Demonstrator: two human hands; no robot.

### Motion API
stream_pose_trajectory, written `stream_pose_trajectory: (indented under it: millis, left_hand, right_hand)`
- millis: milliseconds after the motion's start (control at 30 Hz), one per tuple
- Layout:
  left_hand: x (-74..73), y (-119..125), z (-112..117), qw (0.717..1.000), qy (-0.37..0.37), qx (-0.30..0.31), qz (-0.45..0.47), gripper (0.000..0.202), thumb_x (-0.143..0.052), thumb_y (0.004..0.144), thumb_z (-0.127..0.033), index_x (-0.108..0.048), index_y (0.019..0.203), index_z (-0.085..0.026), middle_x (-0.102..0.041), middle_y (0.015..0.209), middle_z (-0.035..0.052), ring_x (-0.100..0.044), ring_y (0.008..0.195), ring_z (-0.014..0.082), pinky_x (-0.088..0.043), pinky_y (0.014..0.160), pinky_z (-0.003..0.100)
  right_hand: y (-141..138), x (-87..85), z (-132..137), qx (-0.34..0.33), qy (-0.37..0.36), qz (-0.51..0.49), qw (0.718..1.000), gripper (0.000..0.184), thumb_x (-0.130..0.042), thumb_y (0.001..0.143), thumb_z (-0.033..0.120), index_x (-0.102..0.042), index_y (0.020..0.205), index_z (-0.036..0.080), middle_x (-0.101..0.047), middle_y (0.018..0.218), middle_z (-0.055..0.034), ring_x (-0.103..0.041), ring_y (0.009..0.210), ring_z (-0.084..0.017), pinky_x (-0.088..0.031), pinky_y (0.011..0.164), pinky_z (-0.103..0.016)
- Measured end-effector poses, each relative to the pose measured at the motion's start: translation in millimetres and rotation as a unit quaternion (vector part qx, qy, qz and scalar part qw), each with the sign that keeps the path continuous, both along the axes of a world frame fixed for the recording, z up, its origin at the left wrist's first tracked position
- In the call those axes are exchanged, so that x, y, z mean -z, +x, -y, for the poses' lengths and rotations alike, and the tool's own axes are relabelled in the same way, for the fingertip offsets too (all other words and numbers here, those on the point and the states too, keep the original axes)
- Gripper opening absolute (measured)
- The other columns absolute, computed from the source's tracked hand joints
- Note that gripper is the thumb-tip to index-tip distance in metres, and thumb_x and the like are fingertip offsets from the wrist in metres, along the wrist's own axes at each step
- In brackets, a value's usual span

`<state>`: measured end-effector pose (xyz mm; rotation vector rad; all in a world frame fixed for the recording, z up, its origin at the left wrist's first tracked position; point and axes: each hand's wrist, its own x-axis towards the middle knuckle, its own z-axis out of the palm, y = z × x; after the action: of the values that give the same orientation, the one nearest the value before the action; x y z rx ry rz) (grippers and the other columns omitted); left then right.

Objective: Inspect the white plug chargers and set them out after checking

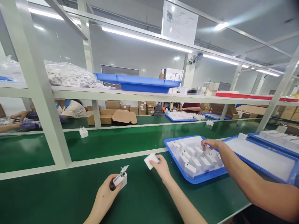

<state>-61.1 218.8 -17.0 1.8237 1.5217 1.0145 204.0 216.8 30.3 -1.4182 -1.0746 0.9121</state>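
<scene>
My left hand [108,188] is closed around a white plug adapter [121,178] whose metal prongs point up, low over the green belt [70,193]. My right hand [161,168] pinches a second white adapter [150,160] a little further out, beside the left edge of a blue tray [171,152]. The tray holds several white adapters in rows. A co-worker's arm reaches in from the right, and that hand [208,143] rests closed on the adapters at the tray's far side.
One adapter [83,132] stands alone on the far belt lane. A long blue tray [261,155] with a white liner lies to the right. White frame posts [44,102] rise in front; the shelf above carries a blue tray [137,83] and bagged white cables [65,74]. People work opposite.
</scene>
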Motion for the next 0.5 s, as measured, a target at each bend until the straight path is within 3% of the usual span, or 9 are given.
stream_pose_trajectory:
  millis: [133,300,400,500]
  left_hand:
    - [2.3,2.6,1.2,1.000,0.010,0.024,0.014,0.032,-0.054,0.081,-0.052,-0.059,0.100,-0.027,-0.069,0.100,0.0025,-0.065,0.089,0.0260,-0.052,0.076,0.033]
    - [1.2,2.1,1.5,0.999,0.015,0.044,0.023,0.025,-0.054,0.082,-0.046,-0.058,0.099,-0.027,-0.069,0.097,0.0015,-0.065,0.086,0.0245,-0.050,0.073,0.032]
    - [-0.5,0.6,1.2,0.998,0.023,0.052,0.016,0.025,-0.058,0.079,-0.042,-0.057,0.097,-0.026,-0.067,0.097,0.0024,-0.064,0.087,0.0245,-0.048,0.072,0.031]
    - [-1.2,-0.5,1.4,0.998,0.024,0.060,0.008,0.025,-0.060,0.076,-0.038,-0.055,0.097,-0.026,-0.066,0.098,0.0020,-0.063,0.087,0.0237,-0.046,0.070,0.029]
  right_hand:
    - [47.7,-25.9,-11.5,0.086,-0.013,0.228,0.970,0.022,-0.066,0.085,0.025,-0.060,0.104,0.015,-0.066,0.097,-0.0032,-0.063,0.088,-0.020,-0.050,0.084,-0.041]
    - [96.5,-56.8,-38.8,0.181,-0.105,0.416,0.885,0.029,-0.060,0.090,0.030,-0.057,0.115,0.015,-0.060,0.117,-0.0084,-0.060,0.102,-0.024,-0.049,0.089,-0.046]
    - [112.0,-56.3,-49.6,0.193,-0.159,0.481,0.841,0.027,-0.059,0.091,0.031,-0.059,0.112,0.014,-0.062,0.113,-0.0080,-0.062,0.099,-0.022,-0.051,0.086,-0.044]
    - [117.3,-44.5,-53.7,0.191,-0.182,0.530,0.805,0.024,-0.061,0.090,0.032,-0.062,0.107,0.014,-0.065,0.108,-0.0067,-0.063,0.098,-0.022,-0.051,0.088,-0.045]
